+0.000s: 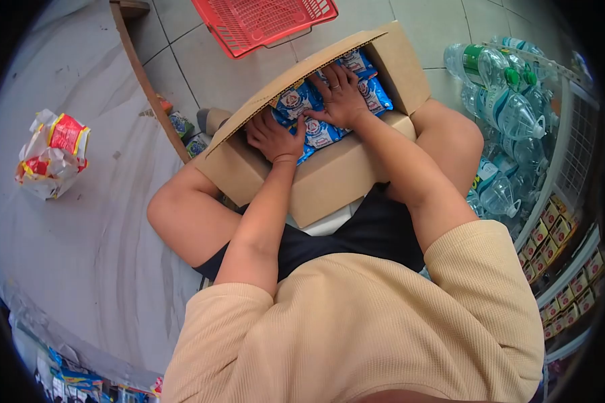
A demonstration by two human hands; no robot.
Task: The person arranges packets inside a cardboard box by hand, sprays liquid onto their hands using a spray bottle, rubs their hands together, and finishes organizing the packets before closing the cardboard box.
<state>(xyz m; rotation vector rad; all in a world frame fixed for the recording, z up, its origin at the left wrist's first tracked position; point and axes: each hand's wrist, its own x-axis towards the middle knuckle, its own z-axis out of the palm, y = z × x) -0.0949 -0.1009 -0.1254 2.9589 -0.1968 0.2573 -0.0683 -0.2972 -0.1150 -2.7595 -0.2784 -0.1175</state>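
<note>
Between my knees sits an open cardboard box (339, 171) with several blue-and-white packets (296, 101) lying inside it. My left hand (275, 138) reaches into the box's left part, its fingers stretched over the packets near the wall. My right hand (343, 101) rests on the packets further right, fingers spread, with a ring on one finger. Both hands touch the packets from above, and neither is wrapped round one. The two thumbs are close together. A raised flap hides part of the far packets, and some left fingertips lie in its shadow.
A red plastic basket (265, 23) stands on the tiled floor beyond the box. Large clear bottles (497, 101) are stacked at the right, beside a rack of small boxes (551, 228). On the marbled surface (107, 262) at the left lies a crumpled red-and-white wrapper (52, 154).
</note>
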